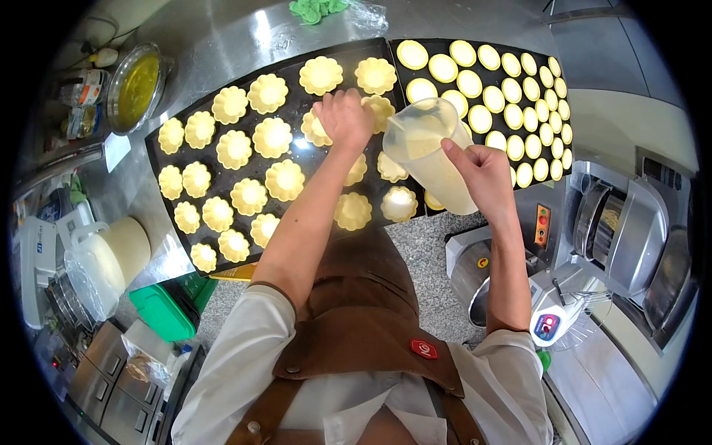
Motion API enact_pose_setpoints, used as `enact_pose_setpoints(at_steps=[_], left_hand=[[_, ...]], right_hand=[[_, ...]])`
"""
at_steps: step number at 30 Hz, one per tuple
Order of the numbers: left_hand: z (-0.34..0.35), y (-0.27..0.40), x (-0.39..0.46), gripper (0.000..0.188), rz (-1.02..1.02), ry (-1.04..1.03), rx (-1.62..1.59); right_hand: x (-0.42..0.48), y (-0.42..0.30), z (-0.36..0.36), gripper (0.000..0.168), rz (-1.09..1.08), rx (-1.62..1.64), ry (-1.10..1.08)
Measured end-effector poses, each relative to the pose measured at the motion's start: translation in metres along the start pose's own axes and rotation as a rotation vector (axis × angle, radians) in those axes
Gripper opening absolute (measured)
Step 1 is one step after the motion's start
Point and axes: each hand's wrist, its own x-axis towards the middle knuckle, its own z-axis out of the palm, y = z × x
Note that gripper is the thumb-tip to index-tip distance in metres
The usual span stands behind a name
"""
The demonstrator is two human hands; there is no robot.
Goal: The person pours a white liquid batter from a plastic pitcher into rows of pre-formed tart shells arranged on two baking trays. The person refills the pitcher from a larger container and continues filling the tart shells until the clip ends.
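My right hand (483,175) grips a translucent plastic measuring jug (423,142). The jug is tilted over the seam between two dark baking trays, with pale liquid or residue inside. My left hand (347,119) is held low over the left baking tray (317,197), back upward and fingers curled down, so what the fingertips touch is hidden. Beside it are a fluted pastry shell (313,129) and another fluted shell (380,111), both partly covered. Several more fluted shells (272,137) stand in rows on this tray, many with pale centres.
The right baking tray (495,119) bears several small round filled tarts (469,83). A metal bowl (132,89) of yellow liquid stands far left, near a plastic tub (125,250). A green cloth (315,9) lies at the back. A planetary mixer (548,311) and a metal bowl (471,278) are at lower right.
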Motion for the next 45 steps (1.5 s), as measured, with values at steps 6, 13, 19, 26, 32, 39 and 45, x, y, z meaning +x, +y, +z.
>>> enact_pose_setpoints(at_steps=[6, 13, 19, 26, 32, 39, 45], left_hand=[[0.002, 0.000, 0.000, 0.012, -0.003, 0.010, -0.031], [0.001, -0.001, 0.001, 0.011, 0.002, 0.012, -0.053], [-0.002, -0.004, 0.000, 0.012, 0.022, 0.024, -0.102], [-0.001, -0.004, 0.002, 0.012, 0.026, 0.025, -0.097], [0.004, -0.005, 0.002, 0.012, 0.039, 0.060, -0.093], [-0.001, -0.006, 0.001, 0.014, 0.040, 0.014, -0.092], [-0.011, -0.008, 0.003, 0.018, 0.073, -0.024, -0.074]], right_hand=[[0.000, -0.003, 0.000, 0.058, 0.008, -0.011, -0.008], [0.002, -0.002, -0.001, 0.058, 0.009, -0.051, -0.012], [0.002, -0.002, 0.000, 0.058, -0.008, -0.060, -0.007], [0.002, -0.005, -0.001, 0.059, -0.006, -0.074, -0.009], [0.002, -0.004, -0.001, 0.060, 0.003, -0.067, -0.011], [0.002, -0.008, -0.003, 0.060, 0.001, -0.091, -0.004], [0.006, -0.006, -0.002, 0.061, 0.003, -0.126, -0.006]])
